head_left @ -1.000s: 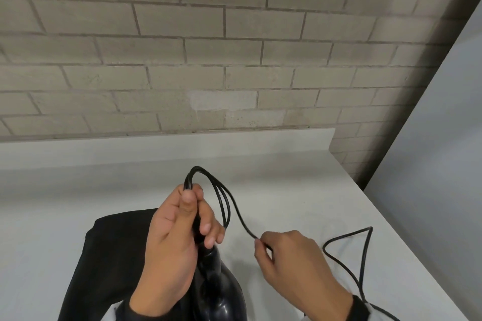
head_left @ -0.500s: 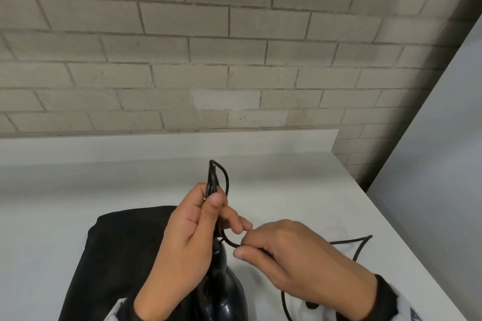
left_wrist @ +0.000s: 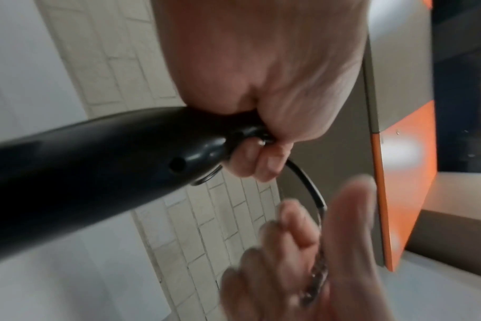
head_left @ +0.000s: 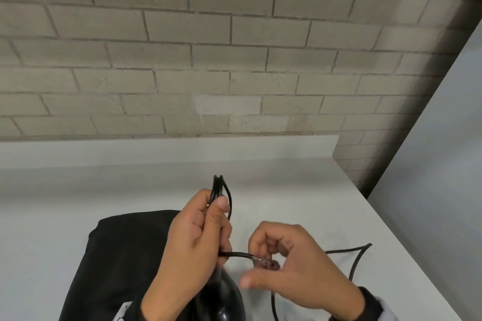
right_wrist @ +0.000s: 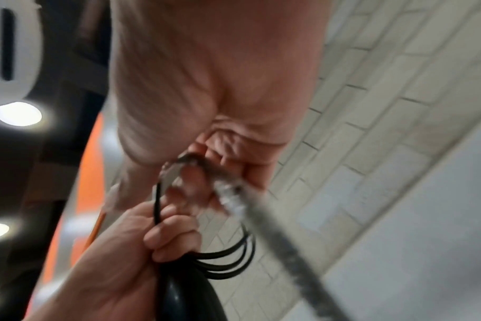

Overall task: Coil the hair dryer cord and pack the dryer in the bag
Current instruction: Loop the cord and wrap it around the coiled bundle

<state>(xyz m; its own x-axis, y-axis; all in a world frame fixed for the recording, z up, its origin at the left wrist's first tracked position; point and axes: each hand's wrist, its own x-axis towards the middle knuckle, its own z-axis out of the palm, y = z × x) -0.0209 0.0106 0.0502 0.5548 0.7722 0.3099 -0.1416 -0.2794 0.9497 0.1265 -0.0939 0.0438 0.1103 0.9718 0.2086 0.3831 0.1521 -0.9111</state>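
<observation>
Utility-like indoor room: painted brick wall, plain white counter, orange panel.

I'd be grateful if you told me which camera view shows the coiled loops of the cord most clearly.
The right wrist view: the loops fan out as separate strands below the left hand. The head view shows them edge-on, bunched above that hand. The left wrist view shows only a single strand leaving the hair dryer.

A pale brick wall rises behind the white counter, with an orange panel nearby.
</observation>
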